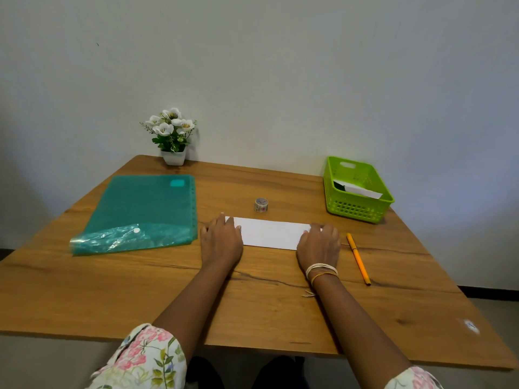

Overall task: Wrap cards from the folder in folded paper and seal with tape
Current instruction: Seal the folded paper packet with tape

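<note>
While both hands (pixel 222 238) press it, folded paper (pixel 269 233) long axis left-right

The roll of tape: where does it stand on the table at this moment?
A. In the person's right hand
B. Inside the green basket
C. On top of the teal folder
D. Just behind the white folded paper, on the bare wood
D. The roll of tape stands on the wood just beyond the far edge of the folded paper, apart from both hands.

single head-worn view, looking forward and down — close over the wooden table (pixel 118 299), wall behind
</note>
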Motion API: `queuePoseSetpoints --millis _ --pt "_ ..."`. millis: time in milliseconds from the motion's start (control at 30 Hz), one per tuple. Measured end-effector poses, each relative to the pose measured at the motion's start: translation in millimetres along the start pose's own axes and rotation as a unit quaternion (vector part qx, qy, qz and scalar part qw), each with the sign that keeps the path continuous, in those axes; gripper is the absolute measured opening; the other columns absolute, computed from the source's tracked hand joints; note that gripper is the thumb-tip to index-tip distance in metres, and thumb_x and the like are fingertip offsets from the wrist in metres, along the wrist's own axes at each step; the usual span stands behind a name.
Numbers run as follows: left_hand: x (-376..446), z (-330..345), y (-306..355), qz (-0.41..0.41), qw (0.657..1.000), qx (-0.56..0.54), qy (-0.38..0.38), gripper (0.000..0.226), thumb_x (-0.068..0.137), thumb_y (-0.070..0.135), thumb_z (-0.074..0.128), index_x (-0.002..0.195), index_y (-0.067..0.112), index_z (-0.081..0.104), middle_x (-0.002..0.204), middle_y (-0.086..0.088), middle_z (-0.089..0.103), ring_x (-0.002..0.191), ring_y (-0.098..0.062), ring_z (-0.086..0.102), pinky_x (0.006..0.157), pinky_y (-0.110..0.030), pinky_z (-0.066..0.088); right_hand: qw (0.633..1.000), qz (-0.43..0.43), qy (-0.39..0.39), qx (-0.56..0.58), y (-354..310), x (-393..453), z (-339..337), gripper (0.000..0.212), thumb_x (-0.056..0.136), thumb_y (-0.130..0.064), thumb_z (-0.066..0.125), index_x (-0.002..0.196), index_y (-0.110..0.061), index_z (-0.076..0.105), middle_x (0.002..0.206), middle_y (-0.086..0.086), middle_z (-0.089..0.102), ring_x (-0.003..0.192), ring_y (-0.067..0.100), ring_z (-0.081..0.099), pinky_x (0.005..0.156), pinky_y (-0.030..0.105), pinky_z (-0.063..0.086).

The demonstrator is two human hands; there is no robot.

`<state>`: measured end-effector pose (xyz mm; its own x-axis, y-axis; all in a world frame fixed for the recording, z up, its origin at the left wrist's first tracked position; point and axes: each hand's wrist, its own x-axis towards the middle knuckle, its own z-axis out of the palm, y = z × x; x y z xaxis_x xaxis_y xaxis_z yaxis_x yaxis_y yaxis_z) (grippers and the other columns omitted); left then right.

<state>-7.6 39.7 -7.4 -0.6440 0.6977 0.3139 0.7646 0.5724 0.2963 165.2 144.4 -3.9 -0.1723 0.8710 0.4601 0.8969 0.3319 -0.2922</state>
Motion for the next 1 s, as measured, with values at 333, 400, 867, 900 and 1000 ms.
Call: queuePoseSetpoints --millis 333,400,867,900,1000 --pt "5 0 2 0.024 0.999 -0.002 -0.036 0.047 0.102 0.038 0.03 0.143 0.018 0.041 0.152 -0.001 0.038 0.143 -0.017 0.029 0.116 -0.051 0.019 0.974 -0.21 -0.05 0.065 -63 25 22 0.025 0.09 -0.017 0.056 0.114 -0.012 0.061 0.1 0.011 0.065 0.089 0.027 0.061 0.072 0.035 0.051" --pt "4 0 2 0.018 0.999 -0.003 -0.034 0.048 0.101 0.038 0.032 0.143 0.018 0.041 0.152 -0.001 0.038 0.142 -0.017 0.03 0.117 -0.05 0.018 0.971 -0.218 -0.071 0.07 -73 34 29 0.033 0.093 -0.023 0.053 0.126 -0.02 0.052 0.107 0.007 0.063 0.094 0.024 0.06 0.075 0.034 0.05" --pt "5 0 2 0.017 1.0 -0.012 -0.024 0.047 0.1 0.038 0.034 0.142 0.018 0.042 0.152 -0.003 0.039 0.142 -0.017 0.03 0.117 -0.05 0.019 0.951 -0.156 -0.011 0.265 -47 5 9 0.016 0.081 -0.016 0.068 0.097 -0.018 0.072 0.089 0.003 0.072 0.08 0.019 0.062 0.07 0.025 0.047" --pt "5 0 2 0.016 0.999 -0.013 -0.028 0.047 0.1 0.038 0.035 0.142 0.018 0.043 0.152 -0.003 0.039 0.142 -0.018 0.03 0.117 -0.05 0.019 0.947 -0.151 0.0 0.283 -42 0 2 0.016 0.079 -0.014 0.069 0.095 -0.017 0.072 0.089 0.003 0.072 0.08 0.018 0.062 0.07 0.023 0.044" --pt "3 0 2 0.022 1.0 -0.002 0.002 0.044 0.1 0.036 0.037 0.138 0.017 0.047 0.149 -0.005 0.043 0.141 -0.02 0.032 0.117 -0.051 0.017 0.938 -0.128 -0.001 0.322 -34 -12 -8 0.018 0.074 -0.014 0.07 0.092 -0.015 0.073 0.09 0.001 0.073 0.081 0.016 0.064 0.074 0.024 0.048"
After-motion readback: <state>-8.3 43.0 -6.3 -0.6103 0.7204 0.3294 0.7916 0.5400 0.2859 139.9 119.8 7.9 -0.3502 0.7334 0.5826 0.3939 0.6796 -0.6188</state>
